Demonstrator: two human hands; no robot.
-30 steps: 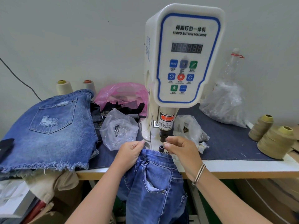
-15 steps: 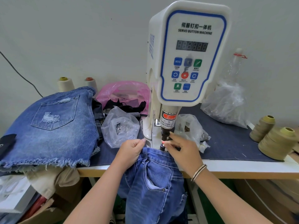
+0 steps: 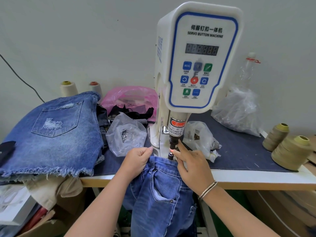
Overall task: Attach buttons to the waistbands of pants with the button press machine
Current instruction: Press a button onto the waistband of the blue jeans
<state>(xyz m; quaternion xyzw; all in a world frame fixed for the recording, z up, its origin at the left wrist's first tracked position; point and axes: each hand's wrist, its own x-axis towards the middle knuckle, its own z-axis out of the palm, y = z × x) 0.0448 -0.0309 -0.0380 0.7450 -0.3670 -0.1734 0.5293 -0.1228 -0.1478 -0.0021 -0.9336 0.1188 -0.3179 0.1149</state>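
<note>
- We see the button press machine point(image 3: 196, 65) standing upright at the middle of the surface point(image 3: 239, 175), its press head point(image 3: 173, 142) hanging just above the lower die point(image 3: 170, 155), with a red light spot between them.
- The jeans point(image 3: 160, 194) hang over the near edge of the surface, their waistband lying at the lower die.
- Our left hand point(image 3: 136, 161) has its grip closed on the waistband, just left of the die, fingers curled round the denim.
- Our right hand point(image 3: 191, 165) rests on the right side of the waistband; its forefinger points up beside the press head, and whether the other fingers pinch the cloth we cannot tell.
- Denim shorts point(image 3: 51, 134) lie stacked at the left, and a clear bag point(image 3: 126, 134) of small metal parts sits near the machine's left side.
- Thread cones point(image 3: 289, 151) stand at the far right.
</note>
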